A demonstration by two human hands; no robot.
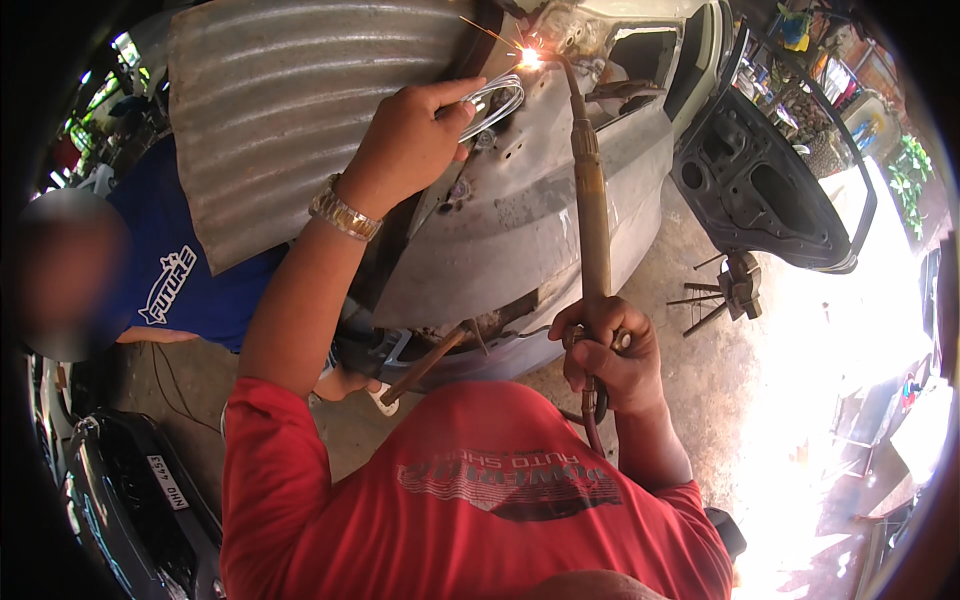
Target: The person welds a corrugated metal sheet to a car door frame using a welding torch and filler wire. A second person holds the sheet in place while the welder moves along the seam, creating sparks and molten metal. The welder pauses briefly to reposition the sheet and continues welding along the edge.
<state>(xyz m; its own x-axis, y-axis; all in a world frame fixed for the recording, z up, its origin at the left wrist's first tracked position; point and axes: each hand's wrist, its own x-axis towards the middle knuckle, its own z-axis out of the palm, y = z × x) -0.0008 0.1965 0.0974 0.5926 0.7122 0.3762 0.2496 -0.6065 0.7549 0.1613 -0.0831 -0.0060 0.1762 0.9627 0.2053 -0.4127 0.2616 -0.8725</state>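
Overhead, the left hand (415, 135) is reaching up toward twelve o'clock, its fingers closed around a loop of bare filler wire (495, 103), whose free end is pointing at the bright flame spot (529, 57) near the top centre. A metal wristwatch (344, 212) is sitting on that wrist. At about four o'clock from the middle of the view, the right hand (608, 355) is gripping the handle of a gas welding torch (592, 215), fist shut tight around it. The torch's long brass-coloured tube is running upward, curving at its tip into the spot where sparks are flying off. A dark hose is hanging below the fist, in front of the person's red shirt (480, 500).

Both the wire end and the torch tip are meeting on the grey, stripped car body panel (520, 235), which is filling the centre and slanting from twelve o'clock down toward six. A corrugated metal sheet (290, 100) is leaning beside the panel at eleven o'clock, just behind the left forearm. An open car door (760, 190) is standing at two o'clock, its inner side bare. At nine o'clock another person in a blue shirt (185, 270) is crouching near the sheet. Some metal tools (725, 295) are lying on the concrete floor at three o'clock, well apart from both hands.
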